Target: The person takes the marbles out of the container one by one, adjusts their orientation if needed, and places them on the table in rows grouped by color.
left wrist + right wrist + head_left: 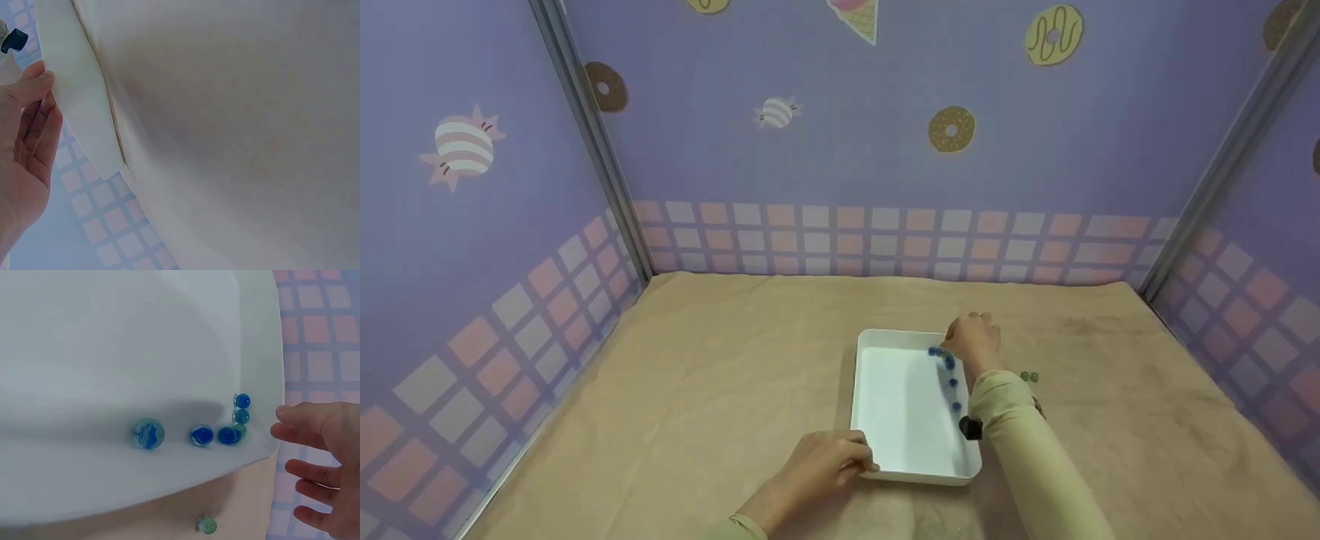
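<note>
A white rectangular tray (911, 420) lies between the two hands. My left hand (832, 457) holds its near left corner, and in the left wrist view the thumb presses the rim with the fingers behind it. At the far right corner my right hand (975, 341) has thumb and index finger at the rim, the other fingers loosely spread, as the right wrist view shows. Inside the tray, several blue marbles (953, 382) line the right wall and far right corner. A green marble (241, 431) sits in that corner, partly hidden by a blue one.
Two green marbles (1030, 376) lie outside the tray, on the beige cloth (720, 375) to its right. Behind the cloth rises a purple wall (870, 165) with pink and white squares, and side walls stand at left and right.
</note>
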`<state>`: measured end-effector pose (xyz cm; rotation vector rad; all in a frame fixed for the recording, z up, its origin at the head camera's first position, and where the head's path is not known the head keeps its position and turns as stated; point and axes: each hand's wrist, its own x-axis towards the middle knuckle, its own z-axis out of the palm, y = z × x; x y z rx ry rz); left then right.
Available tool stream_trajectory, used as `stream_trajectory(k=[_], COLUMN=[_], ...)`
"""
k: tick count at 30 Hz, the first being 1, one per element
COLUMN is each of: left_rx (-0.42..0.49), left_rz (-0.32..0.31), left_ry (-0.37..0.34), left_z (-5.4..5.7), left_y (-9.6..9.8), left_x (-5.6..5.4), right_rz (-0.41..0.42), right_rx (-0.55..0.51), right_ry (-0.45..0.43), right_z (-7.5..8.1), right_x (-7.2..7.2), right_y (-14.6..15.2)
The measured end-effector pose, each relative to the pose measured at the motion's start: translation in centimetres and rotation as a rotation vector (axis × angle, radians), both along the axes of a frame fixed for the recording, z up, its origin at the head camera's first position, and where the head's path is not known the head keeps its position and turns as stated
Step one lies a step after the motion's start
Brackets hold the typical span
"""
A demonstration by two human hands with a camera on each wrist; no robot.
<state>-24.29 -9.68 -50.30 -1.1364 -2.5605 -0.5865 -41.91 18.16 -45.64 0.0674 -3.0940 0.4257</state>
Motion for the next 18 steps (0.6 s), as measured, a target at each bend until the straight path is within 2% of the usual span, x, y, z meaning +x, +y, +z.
stream_trajectory(k=[7,18], left_rx=[0.004,0.004], left_rz=[-0.003,0.004], left_ry=[0.030,0.001], left_z=[-0.1,-0.1], left_y=[0.1,0.0], left_x=[-0.1,0.0], right_rz=[-0.026,-0.052], right_rx=[0.092,0.149], right_ry=[0.019,0.080], right_z=[-1.4,-3.4], right_x=[-0.4,-0.7], right_y=[-0.4,-0.9])
